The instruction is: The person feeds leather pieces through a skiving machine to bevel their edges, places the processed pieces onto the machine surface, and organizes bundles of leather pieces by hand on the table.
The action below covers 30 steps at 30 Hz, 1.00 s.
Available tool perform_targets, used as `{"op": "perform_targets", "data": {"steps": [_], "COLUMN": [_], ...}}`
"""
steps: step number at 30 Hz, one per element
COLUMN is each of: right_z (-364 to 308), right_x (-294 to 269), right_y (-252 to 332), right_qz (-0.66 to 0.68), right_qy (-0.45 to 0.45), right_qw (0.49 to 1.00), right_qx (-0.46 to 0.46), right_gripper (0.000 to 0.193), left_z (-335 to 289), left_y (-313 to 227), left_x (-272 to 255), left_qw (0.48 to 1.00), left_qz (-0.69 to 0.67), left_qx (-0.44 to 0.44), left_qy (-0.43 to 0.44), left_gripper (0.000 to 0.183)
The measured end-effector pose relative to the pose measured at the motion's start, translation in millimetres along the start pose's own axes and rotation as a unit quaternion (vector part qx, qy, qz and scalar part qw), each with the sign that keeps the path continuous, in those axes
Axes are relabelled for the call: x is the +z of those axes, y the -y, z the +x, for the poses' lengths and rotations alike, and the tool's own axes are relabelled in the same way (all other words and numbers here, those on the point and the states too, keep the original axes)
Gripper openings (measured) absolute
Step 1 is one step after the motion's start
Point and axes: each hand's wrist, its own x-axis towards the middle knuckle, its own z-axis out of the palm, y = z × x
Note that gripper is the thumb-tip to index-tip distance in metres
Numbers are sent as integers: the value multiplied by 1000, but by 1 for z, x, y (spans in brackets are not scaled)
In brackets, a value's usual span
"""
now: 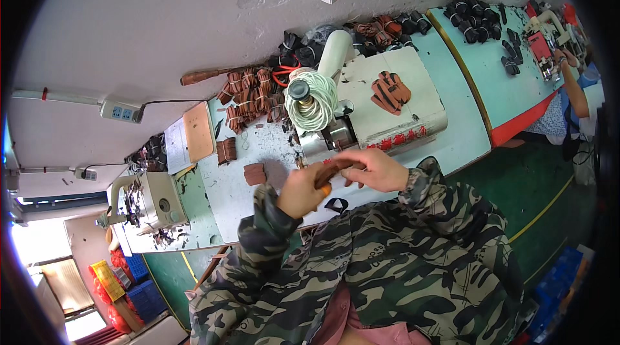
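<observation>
Between my two hands, in front of the machine, a brown leather-like piece (331,170) is held bent in a curve. My left hand (301,191) is closed on its left end, and a small orange object (326,189) shows by the fingers, its kind unclear. My right hand (381,171) arches over the other end with its fingers closed on it. Just beyond stands a cream bench machine (394,122) with a metal head. A bundle of brown and black strips (391,92) lies on its top. Left of my hands is a small stack of brown pieces (254,174).
A coil of pale cord (311,101) hangs on the machine's post. Tied brown bundles (248,96) and black bundles (475,19) line the wall side. A clipboard (198,132) lies left. Another machine (155,200) stands far left. At far right a co-worker's arm (573,90) reaches over the table.
</observation>
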Motion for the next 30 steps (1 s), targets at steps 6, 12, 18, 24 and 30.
{"op": "perform_targets", "data": {"steps": [6, 12, 18, 24, 30], "right_z": [8, 22, 17, 17, 15], "right_x": [15, 22, 38, 35, 18], "right_y": [3, -11, -1, -2, 4], "right_qz": [150, 131, -71, -125, 55], "right_qy": [-116, -194, -221, -187, -236], "right_qw": [982, 972, 972, 974, 968], "right_qx": [-8, -16, -37, -39, -68], "right_gripper": [24, 23, 51, 58, 22], "left_z": [22, 11, 16, 16, 13], "left_y": [-19, -7, 2, -3, -17], "left_x": [-13, 6, 6, 1, -20], "left_qw": [966, 972, 960, 958, 964], "left_qz": [-90, 212, 239, 267, -196], "left_qx": [-162, 30, 45, 55, -126], "left_qy": [181, -94, -136, -85, 128], "left_gripper": [25, 38, 27, 30, 41]}}
